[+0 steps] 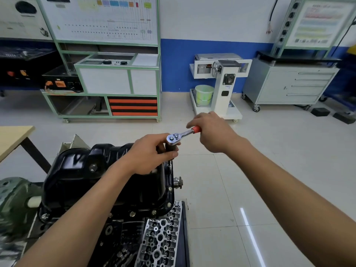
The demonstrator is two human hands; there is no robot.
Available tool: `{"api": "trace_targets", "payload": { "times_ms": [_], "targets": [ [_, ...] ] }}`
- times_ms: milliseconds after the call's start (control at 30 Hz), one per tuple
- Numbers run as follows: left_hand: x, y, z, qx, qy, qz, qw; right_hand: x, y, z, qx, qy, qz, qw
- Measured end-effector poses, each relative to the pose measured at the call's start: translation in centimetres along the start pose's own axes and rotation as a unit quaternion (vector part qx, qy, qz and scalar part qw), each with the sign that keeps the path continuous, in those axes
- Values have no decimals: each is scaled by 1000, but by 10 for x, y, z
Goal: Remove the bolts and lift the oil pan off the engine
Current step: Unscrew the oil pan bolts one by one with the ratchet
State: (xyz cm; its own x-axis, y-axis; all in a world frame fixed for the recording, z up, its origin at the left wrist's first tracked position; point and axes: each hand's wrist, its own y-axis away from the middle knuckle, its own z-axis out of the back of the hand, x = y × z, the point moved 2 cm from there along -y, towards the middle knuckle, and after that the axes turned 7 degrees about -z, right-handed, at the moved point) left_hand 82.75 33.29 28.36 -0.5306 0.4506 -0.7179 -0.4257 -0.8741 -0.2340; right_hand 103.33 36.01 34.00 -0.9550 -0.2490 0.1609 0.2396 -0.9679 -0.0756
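Note:
A glossy black oil pan [81, 170] sits upside up on the engine at lower left, with several bolts [132, 214] along its near and right flange. A ratchet wrench [180, 136] with a red handle stands over the pan's far right edge, its extension [169, 162] reaching down to the flange. My left hand [152, 153] is wrapped around the extension just under the ratchet head. My right hand [210, 132] grips the red handle, out to the right over the floor.
A cylinder head [161, 237] with valve parts lies in front of the pan. A wooden table [11, 139] is at far left. A green-framed trainer bench [115, 83], a white engine stand [221, 87] and a grey tool cabinet [289, 85] line the wall. Tiled floor spreads right.

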Motion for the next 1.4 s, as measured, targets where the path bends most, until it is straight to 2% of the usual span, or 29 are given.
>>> {"api": "trace_targets", "payload": {
  "times_ms": [100, 200, 300, 467, 667, 800, 933, 1033, 1133, 1233, 1400],
  "targets": [
    [2, 2, 1, -12, 22, -4, 1000, 4, -5, -10, -52, 2, 8, 999],
    [4, 1, -2, -55, 18, 4, 998, -1, 4, -11, -57, 2, 8, 998],
    [8, -3, -7, -87, 19, 24, 996, -10, 22, -3, 7, -24, 13, 1000],
    [2, -7, -15, -153, -40, 31, 987, 5, 61, -4, 201, -136, 9, 970],
    [-3, -8, -16, -204, -70, 25, 976, 43, 77, -19, 215, -228, 33, 949],
    [-4, -6, -15, -184, -77, 21, 980, 32, 68, -9, 268, -198, 42, 942],
    [-2, 1, -9, -89, -72, 8, 993, 9, 51, 14, 332, -117, 47, 935],
    [-2, 3, -3, -30, -33, 0, 999, 1, 35, 28, 278, -46, 36, 959],
    [-2, 2, 2, 10, 24, -3, 1000, 3, 13, 33, 94, 18, 16, 995],
    [-1, 2, 6, 17, 54, -6, 998, 15, 0, 20, -52, 34, 22, 998],
    [0, 3, 5, -30, 55, 6, 998, 20, 7, 2, -90, 2, 47, 995]
  ]
}}
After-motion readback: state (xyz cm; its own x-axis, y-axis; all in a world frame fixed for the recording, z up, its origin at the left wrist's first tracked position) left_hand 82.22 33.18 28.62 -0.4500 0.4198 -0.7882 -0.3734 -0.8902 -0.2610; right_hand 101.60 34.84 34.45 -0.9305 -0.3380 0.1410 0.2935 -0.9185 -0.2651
